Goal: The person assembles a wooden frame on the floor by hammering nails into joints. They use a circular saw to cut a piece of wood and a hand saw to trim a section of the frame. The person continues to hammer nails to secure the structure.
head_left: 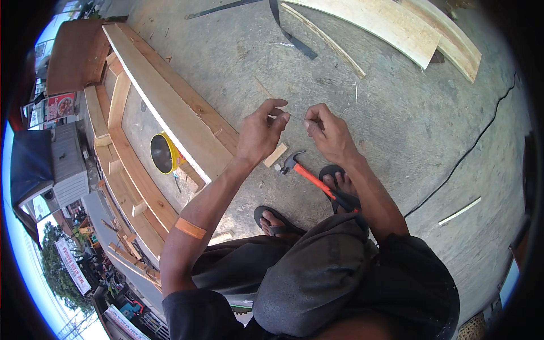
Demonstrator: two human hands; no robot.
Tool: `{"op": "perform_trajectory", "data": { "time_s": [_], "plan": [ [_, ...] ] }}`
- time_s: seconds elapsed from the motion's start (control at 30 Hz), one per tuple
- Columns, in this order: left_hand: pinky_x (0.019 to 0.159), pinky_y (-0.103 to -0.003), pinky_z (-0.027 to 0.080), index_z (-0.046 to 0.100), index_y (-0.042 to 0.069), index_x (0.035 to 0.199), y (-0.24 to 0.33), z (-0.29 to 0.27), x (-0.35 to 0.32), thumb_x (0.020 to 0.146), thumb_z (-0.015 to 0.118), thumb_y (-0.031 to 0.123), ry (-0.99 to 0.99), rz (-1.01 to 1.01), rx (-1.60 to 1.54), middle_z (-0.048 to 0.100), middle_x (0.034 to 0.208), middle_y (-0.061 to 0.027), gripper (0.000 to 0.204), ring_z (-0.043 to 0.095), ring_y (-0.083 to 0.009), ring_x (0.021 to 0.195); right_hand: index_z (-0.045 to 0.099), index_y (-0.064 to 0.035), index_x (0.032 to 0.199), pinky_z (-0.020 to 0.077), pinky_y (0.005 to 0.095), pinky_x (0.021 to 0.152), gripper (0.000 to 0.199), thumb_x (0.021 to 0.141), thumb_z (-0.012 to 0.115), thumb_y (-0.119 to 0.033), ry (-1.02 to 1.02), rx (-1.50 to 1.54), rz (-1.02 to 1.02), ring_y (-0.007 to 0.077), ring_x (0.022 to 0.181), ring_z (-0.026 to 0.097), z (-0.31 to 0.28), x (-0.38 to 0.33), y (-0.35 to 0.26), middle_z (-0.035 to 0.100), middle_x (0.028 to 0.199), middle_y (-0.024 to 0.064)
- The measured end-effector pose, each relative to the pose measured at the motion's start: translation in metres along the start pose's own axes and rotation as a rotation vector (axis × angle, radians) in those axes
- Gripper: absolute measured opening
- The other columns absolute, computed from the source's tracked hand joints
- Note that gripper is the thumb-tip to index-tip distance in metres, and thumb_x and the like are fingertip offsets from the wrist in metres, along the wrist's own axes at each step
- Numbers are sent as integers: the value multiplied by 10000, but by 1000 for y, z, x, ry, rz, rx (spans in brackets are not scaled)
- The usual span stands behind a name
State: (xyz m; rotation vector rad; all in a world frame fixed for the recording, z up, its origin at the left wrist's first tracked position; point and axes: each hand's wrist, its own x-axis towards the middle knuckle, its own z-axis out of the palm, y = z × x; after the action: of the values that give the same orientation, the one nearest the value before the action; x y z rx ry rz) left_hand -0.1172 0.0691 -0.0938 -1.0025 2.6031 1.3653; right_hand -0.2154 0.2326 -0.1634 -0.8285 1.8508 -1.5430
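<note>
1. Two hands are pinching one thin thing between them, probably a nail or a short length of wire [297,118]; it is too slender to tell which. It is being held in the air above the concrete floor [396,113], out in front of the person's knees.
2. Thumb and forefinger of the left hand [258,135] are pressing together on its left end, while the right hand [331,135] is pinching its right end the same way, seemingly so that it can be looked over or straightened.
3. Near the hands, an orange-handled claw hammer [314,181] is lying on the floor with its grip pointing toward the right foot, within easy reach.
4. Just left of the hammer head, a small wood offcut [275,154] is resting on the concrete.
5. Farther left, a long wooden frame [170,107] is lying flat, with a yellow bowl-like container [162,153] sitting inside it.
6. At the far right, pale planks [396,28] are lying stacked, and a black cable [464,153] is running across the floor.
</note>
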Motion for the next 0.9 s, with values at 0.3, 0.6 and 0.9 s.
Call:
{"op": "perform_trajectory", "data": {
  "time_s": [0.3, 0.6, 0.9],
  "plan": [
    [880, -415, 511, 751, 80, 1045, -48, 93, 81, 923, 675, 249, 321, -87, 72, 699, 1003, -204, 222, 669, -361, 984, 570, -24, 1126, 536, 479, 835, 293, 895, 687, -161, -148, -580, 18, 334, 965, 650, -9, -57, 37, 614, 1023, 147],
    [790, -307, 529, 749, 71, 1049, -120, 112, 94, 931, 664, 217, 369, -97, -314, 739, 908, -89, 206, 667, -163, 815, 635, -66, 1130, 549, 518, 777, 319, 900, 670, -285, -480, -663, 205, 414, 909, 682, -9, -112, 46, 677, 923, 189],
    [808, -357, 514, 776, 102, 976, -98, 120, 96, 861, 735, 194, 425, -91, -132, 667, 904, -104, 152, 663, -243, 868, 595, -42, 1234, 525, 452, 666, 317, 957, 603, -195, -3, -474, 357, 388, 694, 687, -75, -86, 14, 660, 743, 203]
  ]
}}
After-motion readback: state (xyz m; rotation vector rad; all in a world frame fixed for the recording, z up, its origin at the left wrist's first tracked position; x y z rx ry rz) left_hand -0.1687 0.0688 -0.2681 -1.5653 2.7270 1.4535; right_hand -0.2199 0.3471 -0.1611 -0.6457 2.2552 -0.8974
